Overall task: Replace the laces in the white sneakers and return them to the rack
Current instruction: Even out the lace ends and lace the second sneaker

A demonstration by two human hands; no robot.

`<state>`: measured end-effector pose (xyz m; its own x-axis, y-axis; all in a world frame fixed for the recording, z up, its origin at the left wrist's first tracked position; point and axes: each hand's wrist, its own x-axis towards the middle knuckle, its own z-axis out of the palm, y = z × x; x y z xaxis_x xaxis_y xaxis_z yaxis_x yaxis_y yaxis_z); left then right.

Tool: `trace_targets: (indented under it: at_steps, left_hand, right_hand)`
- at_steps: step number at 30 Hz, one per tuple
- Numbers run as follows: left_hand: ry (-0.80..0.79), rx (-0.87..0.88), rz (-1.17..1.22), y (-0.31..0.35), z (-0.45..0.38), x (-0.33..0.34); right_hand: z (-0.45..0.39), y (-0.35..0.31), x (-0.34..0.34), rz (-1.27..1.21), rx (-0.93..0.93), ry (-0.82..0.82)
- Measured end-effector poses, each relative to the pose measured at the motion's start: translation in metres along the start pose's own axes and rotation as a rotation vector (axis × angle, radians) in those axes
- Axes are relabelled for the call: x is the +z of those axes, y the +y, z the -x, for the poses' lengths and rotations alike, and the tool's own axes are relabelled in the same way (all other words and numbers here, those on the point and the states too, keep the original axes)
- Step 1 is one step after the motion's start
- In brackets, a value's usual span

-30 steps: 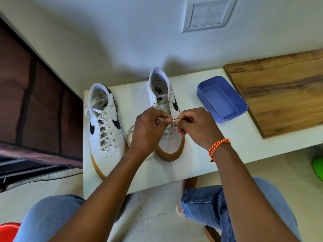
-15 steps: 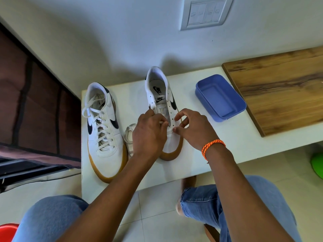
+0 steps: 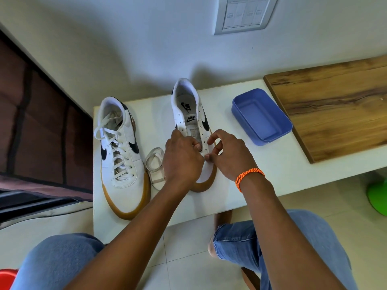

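Two white leather sneakers with gum soles on a white tabletop (image 3: 261,164). Laced sneaker (image 3: 120,155) at left; unlaced sneaker (image 3: 191,122) at centre, toe hidden under both hands. Left hand (image 3: 182,158) curled over the eyelets, seemingly pinching a lace end. Right hand (image 3: 228,153) pinching thumb to fingertip beside it. Coiled white lace (image 3: 155,162) between the shoes. Blue plastic tray (image 3: 261,117) and wooden board (image 3: 335,109) at right.

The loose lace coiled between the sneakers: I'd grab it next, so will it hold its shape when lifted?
Probably not. The loose lace lies in slack flat loops on the white table, so it looks floppy and would likely uncoil. It seems thin and light, unlikely to roll.
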<state>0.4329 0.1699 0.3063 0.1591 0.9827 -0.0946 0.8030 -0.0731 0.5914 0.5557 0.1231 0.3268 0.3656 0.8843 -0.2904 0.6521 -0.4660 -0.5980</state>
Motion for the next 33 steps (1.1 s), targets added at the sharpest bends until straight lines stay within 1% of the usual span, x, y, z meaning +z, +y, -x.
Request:
trace_targets:
  at_steps: [5,13,15,18,23,33]
  left_hand:
    - [-0.031,-0.122,0.097,-0.002,-0.008,0.008]
    - [-0.133,-0.237,0.299,-0.003,-0.016,0.011]
    - [-0.159,-0.244,0.322,-0.004,-0.017,0.011]
    - [-0.17,-0.245,0.318,-0.007,-0.019,0.013]
    - [-0.13,-0.274,0.286,-0.008,-0.02,0.018]
    - [-0.082,-0.221,0.162,-0.009,-0.017,0.015]
  right_hand:
    - [-0.001,0.001,0.002,0.003,0.007,0.007]
    - [-0.002,0.002,0.002,0.023,-0.005,0.02]
    - [-0.002,0.002,0.002,0.018,-0.009,0.023]
    - [-0.002,0.003,0.003,0.019,-0.015,0.027]
    - [-0.004,0.004,0.007,0.004,-0.028,0.036]
    - [-0.003,0.003,0.012,0.0,-0.057,0.067]
